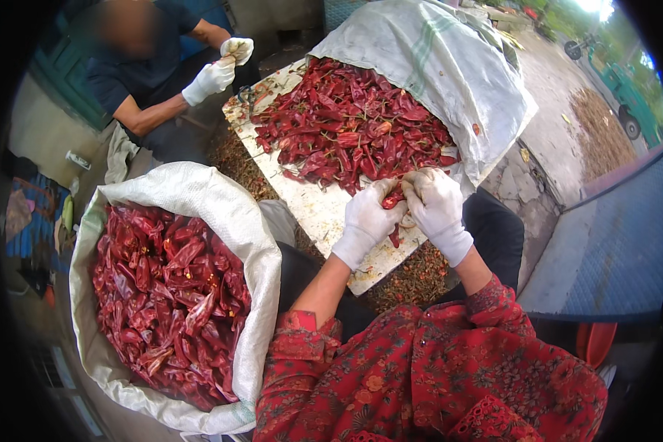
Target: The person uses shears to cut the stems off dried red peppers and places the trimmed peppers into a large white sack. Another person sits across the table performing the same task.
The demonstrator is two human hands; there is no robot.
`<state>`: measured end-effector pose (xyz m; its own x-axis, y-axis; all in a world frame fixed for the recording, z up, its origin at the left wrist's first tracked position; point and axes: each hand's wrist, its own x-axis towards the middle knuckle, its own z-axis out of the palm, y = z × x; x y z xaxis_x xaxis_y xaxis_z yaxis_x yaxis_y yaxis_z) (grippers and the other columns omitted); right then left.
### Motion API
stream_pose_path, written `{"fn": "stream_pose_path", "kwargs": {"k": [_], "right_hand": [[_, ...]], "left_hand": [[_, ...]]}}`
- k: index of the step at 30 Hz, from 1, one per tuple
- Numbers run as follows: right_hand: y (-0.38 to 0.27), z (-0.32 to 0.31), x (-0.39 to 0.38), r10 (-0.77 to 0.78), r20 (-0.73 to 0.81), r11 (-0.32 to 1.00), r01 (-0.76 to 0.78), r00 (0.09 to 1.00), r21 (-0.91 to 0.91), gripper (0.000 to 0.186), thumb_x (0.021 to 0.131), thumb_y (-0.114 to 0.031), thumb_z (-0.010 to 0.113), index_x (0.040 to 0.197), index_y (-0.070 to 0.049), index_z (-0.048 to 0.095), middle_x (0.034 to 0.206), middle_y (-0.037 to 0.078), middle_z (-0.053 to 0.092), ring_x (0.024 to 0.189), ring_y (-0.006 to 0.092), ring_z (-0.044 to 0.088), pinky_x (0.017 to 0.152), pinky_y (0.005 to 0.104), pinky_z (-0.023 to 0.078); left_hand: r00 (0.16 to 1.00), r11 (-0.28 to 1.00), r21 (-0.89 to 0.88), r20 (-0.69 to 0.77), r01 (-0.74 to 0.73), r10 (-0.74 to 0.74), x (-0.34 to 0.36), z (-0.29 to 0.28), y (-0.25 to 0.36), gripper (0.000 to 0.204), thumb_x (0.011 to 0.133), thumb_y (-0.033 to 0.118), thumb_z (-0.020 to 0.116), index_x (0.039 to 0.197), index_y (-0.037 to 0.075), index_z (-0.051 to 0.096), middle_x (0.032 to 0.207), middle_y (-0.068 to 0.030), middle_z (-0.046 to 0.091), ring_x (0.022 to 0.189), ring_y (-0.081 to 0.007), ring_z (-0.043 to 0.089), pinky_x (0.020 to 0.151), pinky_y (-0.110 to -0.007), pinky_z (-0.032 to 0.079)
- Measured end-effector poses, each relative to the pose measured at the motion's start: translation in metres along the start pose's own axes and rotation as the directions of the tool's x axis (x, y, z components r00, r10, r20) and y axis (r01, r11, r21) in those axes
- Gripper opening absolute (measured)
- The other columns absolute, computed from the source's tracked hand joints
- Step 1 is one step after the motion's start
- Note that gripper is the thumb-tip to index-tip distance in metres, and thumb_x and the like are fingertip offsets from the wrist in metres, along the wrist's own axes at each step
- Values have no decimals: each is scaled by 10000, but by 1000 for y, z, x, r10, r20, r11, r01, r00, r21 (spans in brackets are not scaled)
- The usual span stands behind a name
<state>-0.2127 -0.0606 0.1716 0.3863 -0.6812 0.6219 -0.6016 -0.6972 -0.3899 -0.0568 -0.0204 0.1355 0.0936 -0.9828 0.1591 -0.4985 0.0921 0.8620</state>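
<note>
Light: soft, even daylight, brightest beyond the far end of the bench (313, 210).
Glare: top right corner past the bench is washed out white.
Shadows: faint; darker ground under the bench.
Distortion: fisheye, black ring around; edges bend toward the rim.
Blur: the person across the bench has a smeared face.
Focus: sharp mid-bench, softer outward.

1. The dried chilli heap (353, 129) covers the board's (318, 210) far half; only the near strip is bare.
2. An open sack of chillies (171, 287) blocks the left side.
3. A co-worker's gloved hands (217, 70) occupy the far-left corner.
</note>
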Motion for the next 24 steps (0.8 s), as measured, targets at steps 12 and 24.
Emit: {"fn": "stream_pose_path", "kwargs": {"k": [12,24], "right_hand": [[51,10,-9,586,668,-473,-476,458,741,170,994,-183,630,1062,-30,654,857,38,656,660,131,602,520,234,488],[86,1,-76,463,576,854,-514,673,-87,338,965,-387,639,1072,-90,762,900,162,746,837,321,729,793,394,562]], "left_hand": [[944,899,-424,239,-109,227,-3,-22,25,366,815,43,792,1135,-89,675,1019,-101,717,958,-135,682,889,-289,542],[964,690,-722,-156,38,-216,4,-44,-9,408,872,-40,723,1242,-28,552,1041,-48,629,790,-81,600,753,-221,524]]}}
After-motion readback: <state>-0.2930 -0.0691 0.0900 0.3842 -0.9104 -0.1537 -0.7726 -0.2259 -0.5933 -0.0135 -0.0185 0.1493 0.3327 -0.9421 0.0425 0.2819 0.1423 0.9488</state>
